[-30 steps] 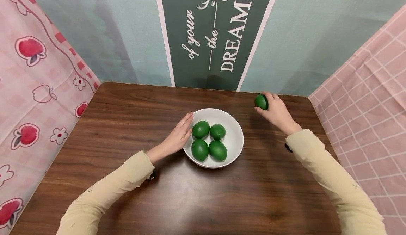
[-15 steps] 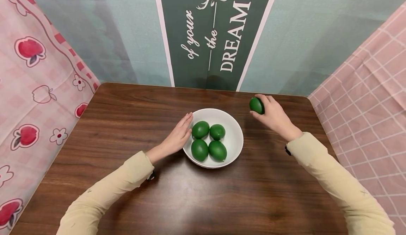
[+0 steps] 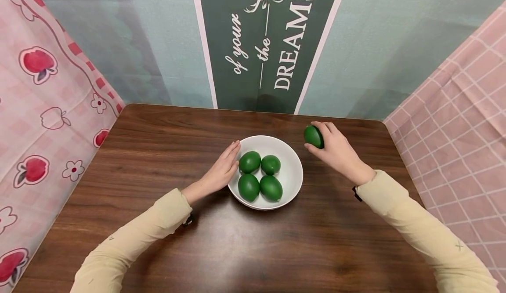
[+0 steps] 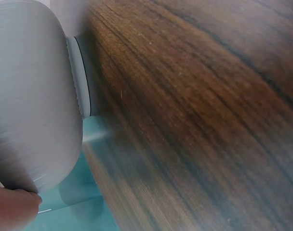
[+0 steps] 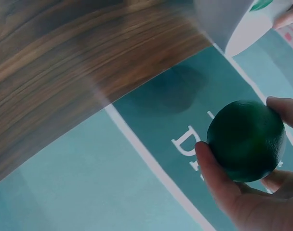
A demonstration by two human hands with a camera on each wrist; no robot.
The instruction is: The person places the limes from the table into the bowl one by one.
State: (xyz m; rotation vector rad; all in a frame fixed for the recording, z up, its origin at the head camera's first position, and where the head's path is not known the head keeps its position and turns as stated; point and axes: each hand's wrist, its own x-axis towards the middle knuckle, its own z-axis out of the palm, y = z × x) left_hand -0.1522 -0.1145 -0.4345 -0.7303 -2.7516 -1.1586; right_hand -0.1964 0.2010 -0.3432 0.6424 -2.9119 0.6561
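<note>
In the head view a white bowl (image 3: 291, 170) stands near the middle of the table with several green limes (image 3: 271, 188) in it. My left hand (image 3: 219, 170) rests its straight fingers along the bowl's left side. The left wrist view shows the bowl's outer wall (image 4: 35, 96) with a fingertip (image 4: 14, 207) at its lower edge. To the right of the bowl, my right hand (image 3: 336, 150) holds another lime (image 3: 313, 136) in the air, apart from the rim. Thumb and fingers curl round this lime (image 5: 245, 140) in the right wrist view.
The brown wooden table (image 3: 158, 135) ends at a teal cloth backdrop (image 3: 158, 42) with a dark green lettered panel (image 3: 253, 64). Patterned pink cloths hang at the left (image 3: 59, 86) and right (image 3: 454, 121) sides.
My right hand has moved left and a little nearer to me with the lime, closer to the bowl. The left hand and the bowl have stayed in place.
</note>
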